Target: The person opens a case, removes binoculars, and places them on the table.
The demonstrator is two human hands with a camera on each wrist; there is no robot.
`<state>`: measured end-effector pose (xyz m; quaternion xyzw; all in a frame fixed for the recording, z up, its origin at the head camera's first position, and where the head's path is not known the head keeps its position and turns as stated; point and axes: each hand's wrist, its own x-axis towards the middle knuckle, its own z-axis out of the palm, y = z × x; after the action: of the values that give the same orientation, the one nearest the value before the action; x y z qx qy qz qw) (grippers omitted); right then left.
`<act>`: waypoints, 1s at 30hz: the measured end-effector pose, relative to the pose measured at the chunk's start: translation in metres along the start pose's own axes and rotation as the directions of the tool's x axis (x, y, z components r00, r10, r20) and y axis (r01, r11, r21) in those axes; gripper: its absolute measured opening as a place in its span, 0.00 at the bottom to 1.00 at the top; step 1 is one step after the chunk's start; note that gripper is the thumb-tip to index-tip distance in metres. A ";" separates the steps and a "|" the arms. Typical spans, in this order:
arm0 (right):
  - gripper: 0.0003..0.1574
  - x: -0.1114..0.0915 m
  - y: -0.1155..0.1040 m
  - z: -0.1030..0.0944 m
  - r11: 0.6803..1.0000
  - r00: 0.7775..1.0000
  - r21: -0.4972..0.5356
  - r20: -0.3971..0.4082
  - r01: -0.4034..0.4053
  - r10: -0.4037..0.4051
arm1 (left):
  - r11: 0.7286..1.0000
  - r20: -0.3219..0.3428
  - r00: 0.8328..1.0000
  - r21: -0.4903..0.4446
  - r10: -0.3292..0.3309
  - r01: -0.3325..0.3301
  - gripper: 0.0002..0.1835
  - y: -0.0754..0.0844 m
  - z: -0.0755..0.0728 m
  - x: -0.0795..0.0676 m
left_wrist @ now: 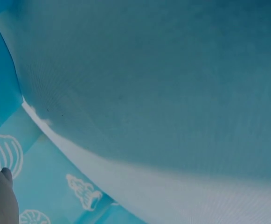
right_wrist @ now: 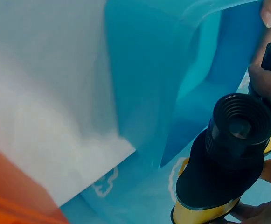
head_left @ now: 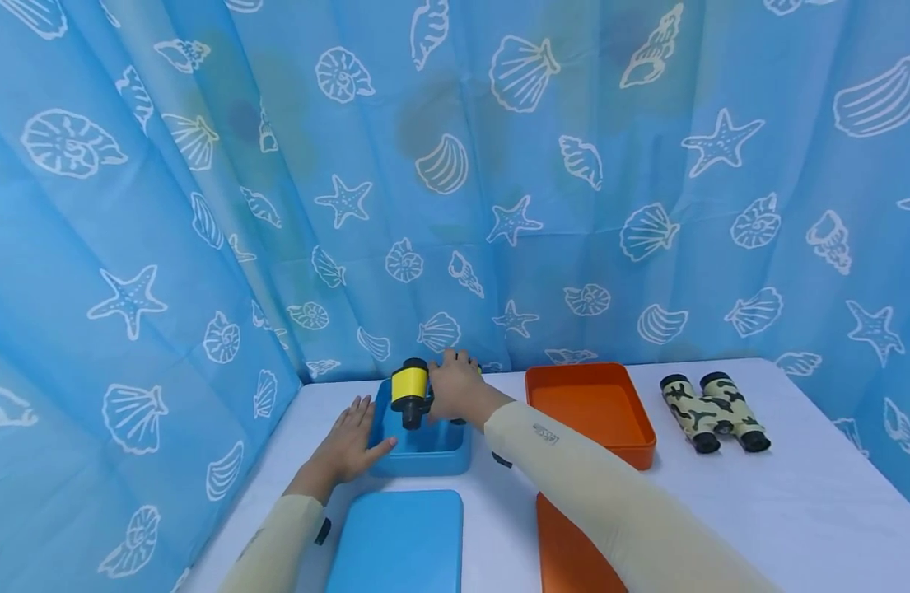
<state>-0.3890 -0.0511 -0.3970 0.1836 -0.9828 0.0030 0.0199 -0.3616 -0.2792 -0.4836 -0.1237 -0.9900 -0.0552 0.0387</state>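
My right hand grips yellow and black binoculars across their middle, over the blue box. In the right wrist view the binoculars show their black eyepieces, and thumb and fingers wrap round the bridge between the barrels. Beside the box's left wall lies my left hand, its fingers straight along the rim and the thumb spread toward the front corner. The far barrel is mostly hidden behind the right hand in the head view.
A blue lid lies in front of the blue box. Right of it stand an orange box and, nearer, an orange lid partly under the right sleeve. Camouflage binoculars lie at the far right. A shell-patterned blue curtain borders the white table.
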 end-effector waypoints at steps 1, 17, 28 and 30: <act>0.67 -0.001 0.003 -0.001 1.000 1.000 -0.007 0.007 -0.001 0.001 | 1.000 -0.002 1.000 0.001 0.001 -0.001 0.48 0.001 0.000 0.000; 0.65 -0.049 0.045 -0.001 0.995 0.998 -0.076 -0.008 0.059 -0.059 | 0.999 -0.033 0.999 -0.013 0.037 -0.037 0.47 0.002 -0.003 -0.006; 0.67 -0.081 0.079 0.008 0.990 0.998 -0.141 -0.068 0.005 -0.014 | 0.997 -0.056 0.996 -0.032 0.072 -0.074 0.48 0.002 0.000 -0.009; 0.68 -0.086 0.086 0.009 0.990 0.997 -0.143 -0.074 -0.013 0.002 | 0.997 -0.063 0.995 -0.033 0.073 -0.075 0.49 0.003 0.000 -0.009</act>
<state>-0.3402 0.0599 -0.4088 0.1779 -0.9797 -0.0609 0.0694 -0.3519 -0.2789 -0.4839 -0.1592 -0.9820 -0.0750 0.0689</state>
